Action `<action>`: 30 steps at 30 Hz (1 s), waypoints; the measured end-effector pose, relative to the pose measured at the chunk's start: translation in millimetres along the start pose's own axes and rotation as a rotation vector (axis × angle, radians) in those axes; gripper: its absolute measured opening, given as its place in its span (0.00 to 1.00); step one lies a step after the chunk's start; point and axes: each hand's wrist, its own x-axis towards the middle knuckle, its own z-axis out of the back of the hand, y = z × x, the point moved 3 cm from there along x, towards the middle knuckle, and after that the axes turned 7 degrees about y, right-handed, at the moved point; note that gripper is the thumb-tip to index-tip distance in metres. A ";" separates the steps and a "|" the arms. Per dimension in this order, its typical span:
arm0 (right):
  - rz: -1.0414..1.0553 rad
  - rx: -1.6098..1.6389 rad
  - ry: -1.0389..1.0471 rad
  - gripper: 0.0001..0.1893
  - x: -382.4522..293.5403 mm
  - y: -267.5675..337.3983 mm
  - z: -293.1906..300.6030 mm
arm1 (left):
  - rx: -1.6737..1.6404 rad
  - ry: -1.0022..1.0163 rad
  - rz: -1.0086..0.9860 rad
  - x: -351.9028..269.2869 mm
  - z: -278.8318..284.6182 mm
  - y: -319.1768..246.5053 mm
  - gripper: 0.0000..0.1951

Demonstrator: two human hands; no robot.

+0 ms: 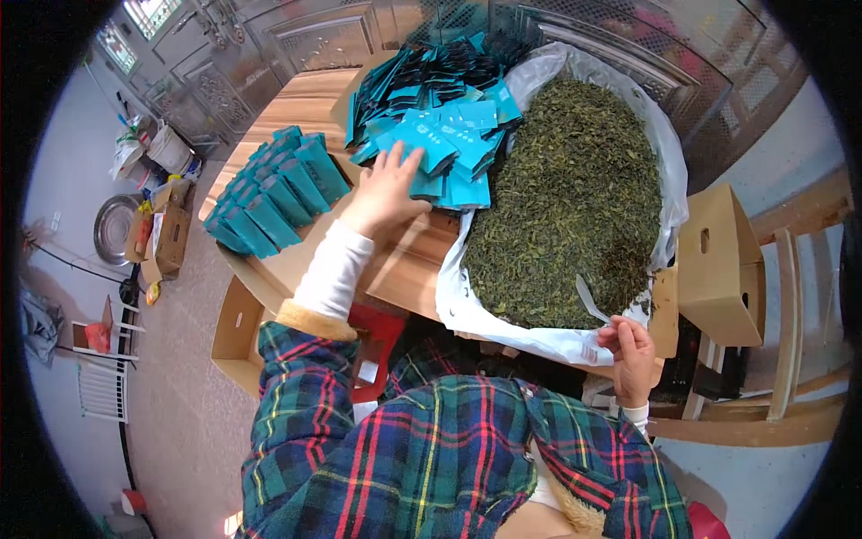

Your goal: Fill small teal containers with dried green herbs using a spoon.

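Observation:
My left hand is stretched out at the front edge of a pile of flat teal packets, its fingers apart over them. Whether the fingertips touch a packet I cannot tell. In my right hand is a small pale spoon, its far end over a heap of dried green leaves that look like tea. A large white plastic bag lies spread beneath and around the leaves. To the left, filled teal pouches stand packed in rows in a shallow cardboard tray.
All this rests on a wood-grain table. An upturned cardboard box is at the right, near a wooden frame. Another open carton sits below the table's left side, near a red stool. Metal door panels stand behind.

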 end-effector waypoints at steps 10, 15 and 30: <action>-0.020 -0.033 -0.021 0.12 -3.8 -0.4 -1.9 | 0.275 0.155 -0.399 38.7 7.8 18.6 0.44; 0.050 -0.393 0.174 0.09 15.4 30.2 -46.7 | 0.318 0.106 -0.506 39.8 -4.8 13.3 0.40; 0.889 -1.702 0.913 0.06 175.9 0.6 -241.4 | 0.206 -0.037 -0.256 50.6 29.8 40.1 0.36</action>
